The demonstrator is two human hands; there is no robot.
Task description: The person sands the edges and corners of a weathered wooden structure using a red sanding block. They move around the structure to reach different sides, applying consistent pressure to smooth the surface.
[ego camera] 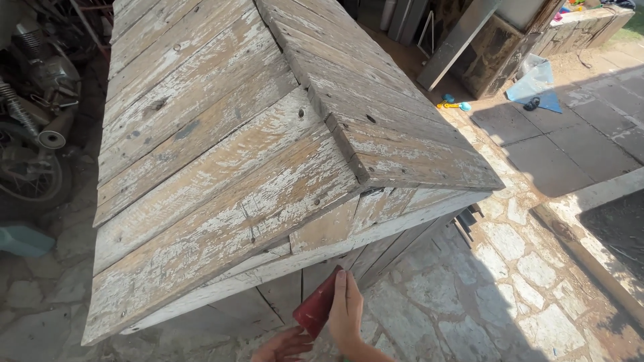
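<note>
Red sandpaper sheet [319,306] lies pressed flat under the right hand [347,314] against the weathered wooden hutch [221,167]; left hand [284,346], grip half-open, touches its lower edge.

The sanding sheet [320,303] is dark red. The wooden roof [221,161] is weathered grey with flaking white paint. The stone paving [510,268] is pale beige, and a tarp [533,84] light blue.

Two bare hands enter at the bottom edge: the right hand [347,315] with its wrist and a short stretch of forearm uncovered, the left hand [284,346] showing fingers only. No sleeve, glove, ring or watch shows.
</note>
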